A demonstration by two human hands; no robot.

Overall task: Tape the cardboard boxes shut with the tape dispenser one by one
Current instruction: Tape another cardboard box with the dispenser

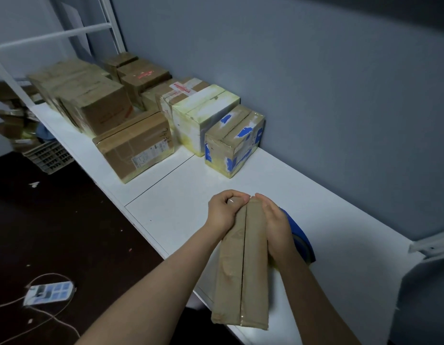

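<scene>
Head view. We hold a narrow cardboard box lengthwise at the centre of the view, its middle seam still untaped. The left hand grips the far left corner, fingers curled round it. The right hand presses flat along the right flap with fingers nearly straight and together. The blue tape dispenser lies on the white table at 3 o'clock from the box, just beside it and partly hidden by the right wrist.

Hazards, as we judge them: when either hand lets go to fetch the dispenser, the flaps may spring apart and the seam may gape. The box's near end projects past the table's front edge at 6 o'clock, and we cannot tell whether it rests on the top, so a one-handed hold could let it tip toward the floor. A blind reach under the wrist could also knock the dispenser away.

Margins: the front edge runs from 9 to 6 o'clock and the wall closes 12 to 3 o'clock. Bare tabletop lies at 12 o'clock, up to the blue-patched box. The stack of taped boxes at 11 o'clock stands well apart. Sliding the box toward 12 o'clock would gain support.
</scene>
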